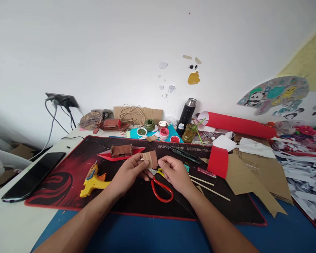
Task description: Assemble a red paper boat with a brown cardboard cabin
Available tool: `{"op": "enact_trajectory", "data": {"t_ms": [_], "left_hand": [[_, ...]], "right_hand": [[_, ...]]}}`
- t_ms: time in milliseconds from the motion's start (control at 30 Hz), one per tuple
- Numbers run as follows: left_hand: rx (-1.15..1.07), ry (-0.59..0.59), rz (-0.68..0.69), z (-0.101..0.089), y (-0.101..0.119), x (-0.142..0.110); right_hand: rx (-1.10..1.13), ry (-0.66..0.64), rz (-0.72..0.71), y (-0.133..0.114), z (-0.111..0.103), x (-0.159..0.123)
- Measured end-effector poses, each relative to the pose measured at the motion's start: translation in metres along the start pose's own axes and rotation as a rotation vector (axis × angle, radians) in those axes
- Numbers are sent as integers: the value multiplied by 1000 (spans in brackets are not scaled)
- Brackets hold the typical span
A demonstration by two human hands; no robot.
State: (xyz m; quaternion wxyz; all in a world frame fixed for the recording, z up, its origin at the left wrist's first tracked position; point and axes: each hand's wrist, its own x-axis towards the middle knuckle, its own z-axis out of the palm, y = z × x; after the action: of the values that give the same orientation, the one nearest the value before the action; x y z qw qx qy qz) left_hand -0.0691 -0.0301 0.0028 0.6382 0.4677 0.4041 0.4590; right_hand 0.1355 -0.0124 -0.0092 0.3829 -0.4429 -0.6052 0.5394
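A small piece of brown cardboard (150,159), partly painted, is pinched between the thumb and fingers of my left hand (133,168). Close to its right edge, my right hand (172,171) has its fingers curled together; what they hold, if anything, is hidden. Below both hands lies a pair of scissors (162,200) with red handles, its blades partly covered by my left fingers. Beyond my left hand rests a red paper boat (104,154) bearing a brown cardboard cabin (121,151). A yellow glue gun (92,182) lies to the left of my left hand.
A black utility knife (184,154) and wooden sticks (210,189) lie on the dark mat (137,207). Paint jars (163,133) and a black flask (187,111) stand at the back. Cut cardboard (249,179) is at right, a phone (33,177) at left.
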Motion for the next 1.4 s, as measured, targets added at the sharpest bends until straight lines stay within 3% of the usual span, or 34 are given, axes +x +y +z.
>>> {"op": "enact_trajectory", "data": {"t_ms": [367,567,767,1167,1400], "left_hand": [[76,-77,-2,1,2,-2],[97,-65,54,4,7,-10],[299,-12,127,6,5,-13],[255,-17,106,4,5,-11],[219,-78,87,5,5,-12]], "right_hand": [[80,-24,43,-5,1,-2],[194,4,60,-3,-1,0],[218,22,61,-1,-1,0],[182,-32,62,-1,-2,-2],[193,5,74,-1,-4,-3]]}}
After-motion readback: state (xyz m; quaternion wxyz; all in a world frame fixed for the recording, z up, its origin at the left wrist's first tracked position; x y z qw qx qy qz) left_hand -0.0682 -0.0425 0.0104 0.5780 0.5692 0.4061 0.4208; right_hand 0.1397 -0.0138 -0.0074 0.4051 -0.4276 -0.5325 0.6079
